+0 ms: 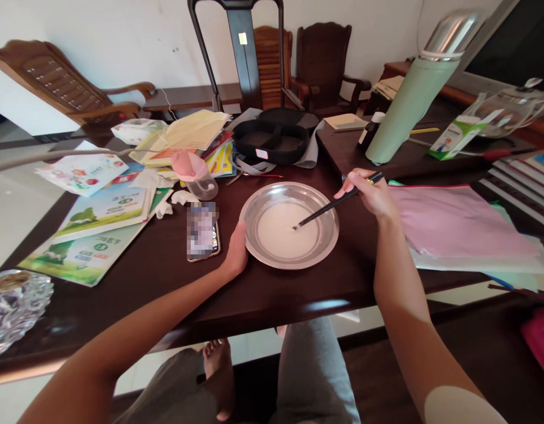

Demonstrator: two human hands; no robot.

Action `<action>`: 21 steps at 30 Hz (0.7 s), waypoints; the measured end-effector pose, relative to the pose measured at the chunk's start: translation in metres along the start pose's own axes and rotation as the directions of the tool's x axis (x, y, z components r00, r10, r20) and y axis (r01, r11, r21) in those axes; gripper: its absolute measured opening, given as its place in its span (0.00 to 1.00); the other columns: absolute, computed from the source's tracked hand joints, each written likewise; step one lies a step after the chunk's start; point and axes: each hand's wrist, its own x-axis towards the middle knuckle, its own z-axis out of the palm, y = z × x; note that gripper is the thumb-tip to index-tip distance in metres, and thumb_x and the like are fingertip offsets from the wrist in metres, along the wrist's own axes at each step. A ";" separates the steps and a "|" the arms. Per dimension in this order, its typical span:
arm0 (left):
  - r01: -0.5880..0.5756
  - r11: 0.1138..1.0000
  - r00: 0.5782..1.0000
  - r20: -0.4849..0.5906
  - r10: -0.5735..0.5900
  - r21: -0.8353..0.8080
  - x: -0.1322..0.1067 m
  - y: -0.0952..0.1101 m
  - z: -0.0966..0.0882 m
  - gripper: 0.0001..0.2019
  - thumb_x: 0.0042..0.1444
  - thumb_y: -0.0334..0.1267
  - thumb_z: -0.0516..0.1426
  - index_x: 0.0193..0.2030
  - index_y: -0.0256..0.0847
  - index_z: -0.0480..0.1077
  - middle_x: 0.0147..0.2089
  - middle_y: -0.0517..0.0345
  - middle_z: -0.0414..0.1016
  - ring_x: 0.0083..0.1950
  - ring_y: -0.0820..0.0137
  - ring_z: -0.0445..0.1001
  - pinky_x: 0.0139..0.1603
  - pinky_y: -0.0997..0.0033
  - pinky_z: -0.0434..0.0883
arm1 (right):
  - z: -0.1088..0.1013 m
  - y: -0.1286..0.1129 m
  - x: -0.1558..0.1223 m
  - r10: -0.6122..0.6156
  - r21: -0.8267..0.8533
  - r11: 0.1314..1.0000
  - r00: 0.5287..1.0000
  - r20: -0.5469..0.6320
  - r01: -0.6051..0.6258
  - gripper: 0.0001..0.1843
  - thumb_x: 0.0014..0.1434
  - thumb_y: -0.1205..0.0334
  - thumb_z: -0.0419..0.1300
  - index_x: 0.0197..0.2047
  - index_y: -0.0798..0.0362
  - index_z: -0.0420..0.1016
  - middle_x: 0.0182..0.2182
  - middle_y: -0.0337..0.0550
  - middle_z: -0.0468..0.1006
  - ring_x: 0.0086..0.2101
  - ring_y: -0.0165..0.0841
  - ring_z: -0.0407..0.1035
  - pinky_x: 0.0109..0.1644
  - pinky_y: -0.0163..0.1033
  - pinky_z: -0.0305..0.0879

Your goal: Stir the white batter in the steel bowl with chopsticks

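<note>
A round steel dish (289,262) stands on the dark wooden table, with a whitish liquid or batter (280,238) covering its bottom. My left hand (237,250) rests against the dish's left rim, its fingers partly hidden by the rim. In my right hand (366,191) is a pair of black chopsticks (331,205), gripped near the upper end. Their tips dip into the white contents near the middle of the dish. A phone (203,232) lies on the table just left of my left hand.
A pink-lidded cup (194,175), booklets (104,215) and tissue packs (81,171) crowd the left. Behind the dish lies a black divided case (272,141). A tall green thermos (413,100) and a pink folder (461,221) are on the right. A glass dish (22,312) stands near the left edge.
</note>
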 end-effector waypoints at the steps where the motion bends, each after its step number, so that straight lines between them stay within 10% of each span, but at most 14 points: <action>1: -0.001 1.000 1.000 -0.001 0.001 0.005 0.000 0.000 0.000 0.36 0.74 0.73 0.57 0.70 0.46 0.82 0.81 0.51 0.80 0.88 0.44 0.68 0.95 0.38 0.55 | 0.002 0.000 0.000 0.008 0.011 1.000 0.999 0.032 -0.009 0.37 0.60 0.19 0.75 0.25 0.45 0.77 0.22 0.40 0.85 0.29 0.43 0.85 0.40 0.47 0.78; 6: 0.009 1.000 1.000 0.004 -0.009 -0.001 0.001 -0.002 0.000 0.36 0.75 0.72 0.56 0.70 0.46 0.82 0.80 0.50 0.81 0.87 0.45 0.70 0.94 0.38 0.57 | 0.021 -0.006 0.000 0.019 -0.017 1.000 0.977 0.212 -0.015 0.36 0.60 0.19 0.75 0.29 0.45 0.80 0.27 0.43 0.89 0.35 0.44 0.88 0.48 0.49 0.81; 13: -0.005 1.000 1.000 0.006 0.005 0.024 0.000 0.000 0.000 0.35 0.76 0.70 0.56 0.72 0.45 0.81 0.80 0.50 0.81 0.88 0.45 0.69 0.94 0.37 0.56 | -0.001 0.000 0.001 0.007 -0.023 1.000 1.000 -0.022 -0.008 0.37 0.59 0.18 0.75 0.25 0.44 0.77 0.23 0.41 0.86 0.31 0.44 0.85 0.42 0.49 0.78; 21: 0.028 0.999 1.000 -0.001 -0.028 0.023 0.001 -0.004 -0.001 0.37 0.76 0.73 0.55 0.73 0.46 0.80 0.83 0.50 0.78 0.89 0.46 0.67 0.95 0.40 0.54 | 0.023 -0.009 0.000 0.043 -0.043 0.998 0.974 0.220 -0.034 0.37 0.59 0.17 0.74 0.29 0.45 0.79 0.27 0.44 0.89 0.36 0.45 0.87 0.48 0.49 0.81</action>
